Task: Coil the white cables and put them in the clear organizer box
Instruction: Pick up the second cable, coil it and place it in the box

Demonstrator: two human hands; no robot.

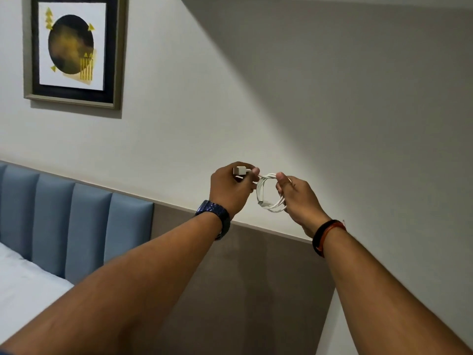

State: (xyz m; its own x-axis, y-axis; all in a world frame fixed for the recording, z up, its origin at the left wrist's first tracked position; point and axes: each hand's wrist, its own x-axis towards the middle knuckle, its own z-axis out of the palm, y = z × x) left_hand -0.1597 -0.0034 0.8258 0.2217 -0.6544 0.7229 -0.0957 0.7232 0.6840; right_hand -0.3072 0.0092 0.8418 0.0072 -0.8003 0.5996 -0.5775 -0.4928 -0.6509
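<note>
Pale grey painted wall (281,85) fills most of your head view, smooth and matt, with a slanting shadow across its upper right. Below it runs a flat brown panel (256,278) with a thin light top edge, and to its left a blue padded headboard (76,221) in upright cushioned strips. At the lower left corner you see a patch of white bedding (23,285), soft and slightly creased. High on the left hangs a framed picture (73,47), a dark disc with yellow triangles on white inside a black mat and a dull metal-coloured frame.

You hold both bare arms out in mid-air in front of the wall. Your left hand (230,188) is closed around the square white plug end of the white cable (268,193), thumb and fingertips pinching it just where the cord leaves the plug. Your right hand (297,198) grips the round coil of several glossy loops, thumb on top and fingers curled through the ring. The hands sit close together, joined by a short run of cord. A dark blue watch (215,216) wraps your left wrist; a black and red band (327,234) circles your right. No box is in view.
</note>
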